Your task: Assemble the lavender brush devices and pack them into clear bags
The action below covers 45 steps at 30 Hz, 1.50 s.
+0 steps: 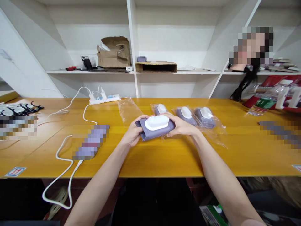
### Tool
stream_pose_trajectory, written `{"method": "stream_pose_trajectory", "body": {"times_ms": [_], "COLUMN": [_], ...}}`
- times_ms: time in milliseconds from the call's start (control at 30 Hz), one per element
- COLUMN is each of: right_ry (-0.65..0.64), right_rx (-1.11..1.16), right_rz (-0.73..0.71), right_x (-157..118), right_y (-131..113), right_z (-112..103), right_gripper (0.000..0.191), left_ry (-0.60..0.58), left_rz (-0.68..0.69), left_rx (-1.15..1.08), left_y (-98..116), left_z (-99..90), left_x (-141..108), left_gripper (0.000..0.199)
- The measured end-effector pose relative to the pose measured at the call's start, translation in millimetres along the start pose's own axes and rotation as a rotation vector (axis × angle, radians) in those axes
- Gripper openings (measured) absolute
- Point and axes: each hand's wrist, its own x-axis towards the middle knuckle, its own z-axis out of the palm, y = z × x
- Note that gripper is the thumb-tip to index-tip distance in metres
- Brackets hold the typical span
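Above the table, both hands hold a grey-purple plastic case with a white oval top (157,123). My left hand (132,134) grips its left end, where the case looks open and dark inside, with some fingers hidden behind it. My right hand (181,125) is closed round the right end, thumb below and fingers over the top. Behind them lie similar white-topped cases in clear bags: one just past the held case (161,108), a middle one (185,113) and a right one (205,113).
Clear plastic film (129,110) lies left of the bagged cases. A phone (92,142) with a white charging cable (70,185) is at left, and a power strip (105,99) sits behind. A water bottle (263,103) stands at right. Shelves hold a torn carton (115,53) and a flat cardboard box (156,67).
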Motion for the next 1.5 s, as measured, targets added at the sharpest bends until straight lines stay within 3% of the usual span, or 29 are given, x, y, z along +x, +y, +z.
{"method": "stream_pose_trajectory", "body": {"times_ms": [200, 533, 733, 1133, 1333, 1500], "right_ry": [0.03, 0.087, 0.148, 0.132, 0.142, 0.121], "right_rx": [-0.066, -0.061, -0.025, -0.075, -0.073, -0.006], "right_rz": [-0.026, 0.034, 0.065, 0.038, 0.072, 0.106], "right_x": [0, -1, -10, -10, -10, -13], "right_y": [0, -3, 0, -5, -4, -10], "right_z": [10, 22, 28, 28, 29, 22], "right_gripper": [0.089, 0.081, 0.08, 0.076, 0.083, 0.101], "left_ry": [0.085, 0.111, 0.117, 0.07, 0.058, 0.043], "left_rz": [0.001, 0.017, 0.001, -0.019, -0.002, -0.041], "left_rx": [-0.012, -0.049, -0.053, -0.094, -0.086, -0.193], "left_y": [-3, -17, -28, -32, -34, -27], "left_z": [0.6, 2.0, 3.5, 3.8, 0.9, -15.8], "left_x": [0, 3, 3, -1, 2, 16], "left_gripper": [0.038, 0.036, 0.036, 0.032, 0.033, 0.032]}}
